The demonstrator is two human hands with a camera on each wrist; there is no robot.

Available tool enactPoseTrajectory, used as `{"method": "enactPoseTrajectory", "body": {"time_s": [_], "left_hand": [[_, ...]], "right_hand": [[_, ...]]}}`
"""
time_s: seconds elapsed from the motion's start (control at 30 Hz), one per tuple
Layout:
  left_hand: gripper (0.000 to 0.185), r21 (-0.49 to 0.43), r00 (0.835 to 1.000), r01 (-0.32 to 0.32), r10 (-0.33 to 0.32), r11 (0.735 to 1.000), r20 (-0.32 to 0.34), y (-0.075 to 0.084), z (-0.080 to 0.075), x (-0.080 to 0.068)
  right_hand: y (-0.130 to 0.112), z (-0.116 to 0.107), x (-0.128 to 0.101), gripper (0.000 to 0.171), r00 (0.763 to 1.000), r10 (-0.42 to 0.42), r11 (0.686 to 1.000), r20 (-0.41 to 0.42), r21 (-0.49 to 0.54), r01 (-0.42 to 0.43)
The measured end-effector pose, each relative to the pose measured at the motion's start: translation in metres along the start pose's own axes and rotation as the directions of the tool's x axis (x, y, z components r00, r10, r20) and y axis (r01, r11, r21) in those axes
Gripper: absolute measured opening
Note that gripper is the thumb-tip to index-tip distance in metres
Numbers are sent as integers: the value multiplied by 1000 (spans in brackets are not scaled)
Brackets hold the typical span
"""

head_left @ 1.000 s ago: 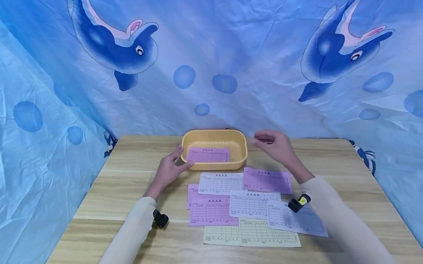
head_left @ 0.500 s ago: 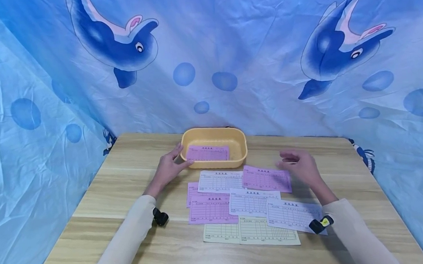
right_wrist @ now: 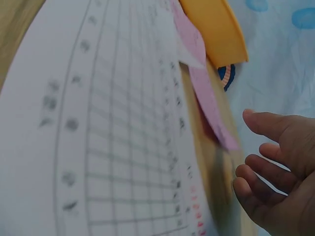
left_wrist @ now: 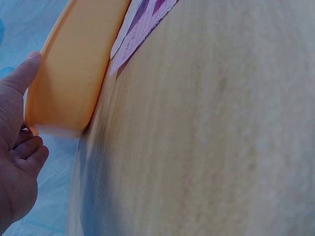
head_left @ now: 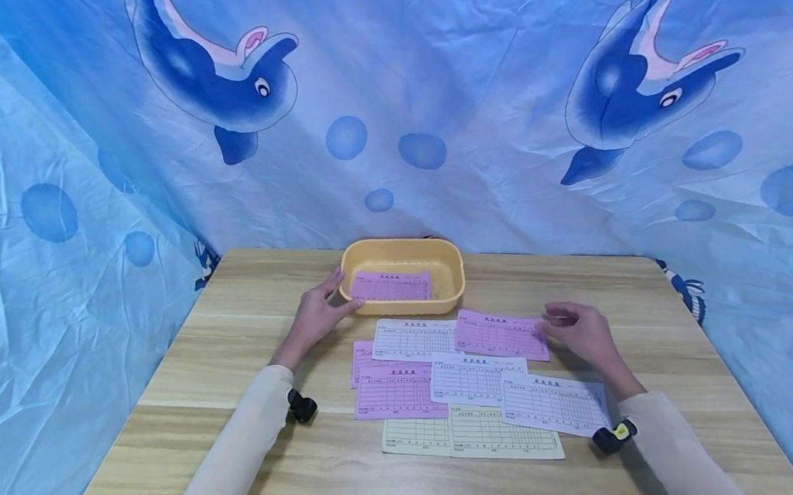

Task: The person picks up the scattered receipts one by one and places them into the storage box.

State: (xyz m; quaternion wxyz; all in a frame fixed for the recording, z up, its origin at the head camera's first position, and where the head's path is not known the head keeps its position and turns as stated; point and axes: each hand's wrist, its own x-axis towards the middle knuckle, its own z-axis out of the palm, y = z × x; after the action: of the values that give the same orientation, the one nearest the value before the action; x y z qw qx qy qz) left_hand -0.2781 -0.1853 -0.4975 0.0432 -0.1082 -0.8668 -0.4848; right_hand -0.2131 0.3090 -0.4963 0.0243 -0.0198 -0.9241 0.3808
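My left hand point(head_left: 318, 314) grips the left end of a yellow-orange plastic tray point(head_left: 450, 297) at the back of the table, thumb on the front wall and fingers at the side rim. In the left wrist view those fingers curl against the tray's end point(left_wrist: 69, 98). A purple receipt slip point(head_left: 391, 287) lies inside the tray. My right hand point(head_left: 582, 334) hovers at the right edge of another purple receipt slip point(head_left: 495, 336), its fingers loosely bent. The right wrist view has that hand point(right_wrist: 285, 172) with nothing between thumb and fingers, apart from the slip point(right_wrist: 209, 105).
White receipt slips point(head_left: 475, 378), two more purple slips point(head_left: 396, 393) and yellowish slips point(head_left: 506, 435) overlap in front of the tray. One white slip point(head_left: 552, 405) lies below my right hand. A blue dolphin-print cloth point(head_left: 489, 195) hangs behind the table point(head_left: 196, 445).
My right hand has moved from beside the tray's right end, rightward and toward me, to the right edge of the purple slip. My left hand keeps its grip on the tray.
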Motion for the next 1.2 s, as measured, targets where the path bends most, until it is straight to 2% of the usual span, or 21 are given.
{"method": "enactPoseTrajectory", "body": {"time_s": [0.13,0.4,0.63,0.97,1.2], "left_hand": [[91,-1,1000,6,-6,1000,-1,0,0,-1],[91,-8,1000,25,-25,1000,7,-1,0,-1],[92,-11,1000,10,-10,1000,4,-1,0,0],[92,-15,1000,7,-7,1000,4,-2,-1,0],[93,-12,1000,4,-4,1000,6,-2,-1,1]], "right_hand": [[4,1,0,58,1000,23,999,18,-27,-22],[8,3,3,61,996,-15,999,89,-49,20],[13,9,6,52,995,-56,995,83,-83,62],[12,11,6,51,995,-46,996,88,-67,52],[10,11,6,40,995,-36,997,88,-71,42]]}}
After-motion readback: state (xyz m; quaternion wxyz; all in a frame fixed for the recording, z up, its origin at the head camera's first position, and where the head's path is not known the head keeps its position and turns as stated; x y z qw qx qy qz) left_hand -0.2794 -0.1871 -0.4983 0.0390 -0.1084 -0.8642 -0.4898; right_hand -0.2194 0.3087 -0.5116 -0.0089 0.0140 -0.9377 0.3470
